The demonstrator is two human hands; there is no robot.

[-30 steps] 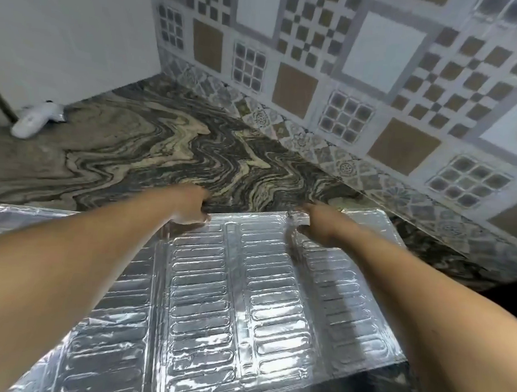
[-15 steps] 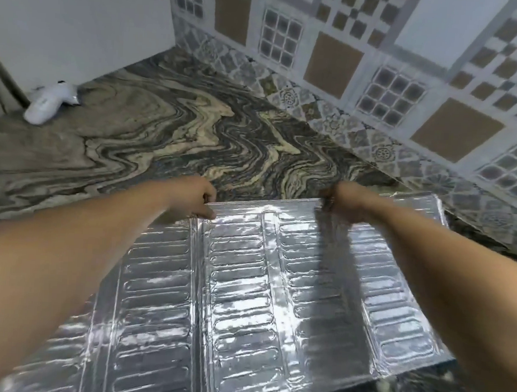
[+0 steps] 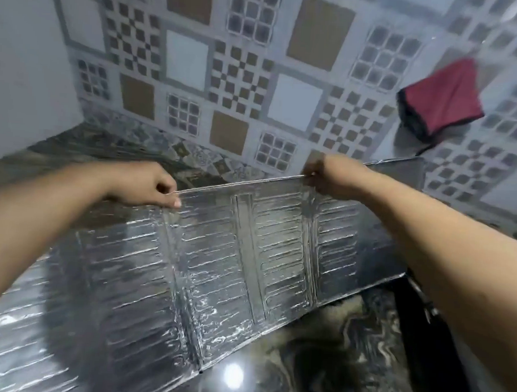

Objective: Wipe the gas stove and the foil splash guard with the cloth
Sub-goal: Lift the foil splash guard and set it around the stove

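**Both hands lift the foil splash guard by its top edge**

We hold the foil splash guard (image 3: 217,254) up off the marbled countertop (image 3: 317,351), each of our hands pinched shut on its upper rim. Our left hand (image 3: 143,185) grips the edge near the left fold, thumb on the near face and fingers curled behind the foil. Our right hand (image 3: 331,176) is closed on the rim further along, well apart from the left, at a slightly higher level, so the top edge runs upward to the right. The guard is a ribbed, embossed sheet in hinged panels; its middle panels face us, tilted back, while the left panel spreads low toward the bottom left corner of the view. The far right panel reaches behind our right forearm, toward the wall. The guard's lower edge hangs over the countertop, which shows a bright reflected spot just below it.

Behind the guard stands the patterned tile wall (image 3: 243,73), in brown, white and checkered squares. A red cloth (image 3: 445,98) with a dark border shows at upper right, blurred, against the tiles; we cannot tell what it rests on. A dark edge at the right (image 3: 418,327) runs beside our right forearm; it is too blurred for us to name
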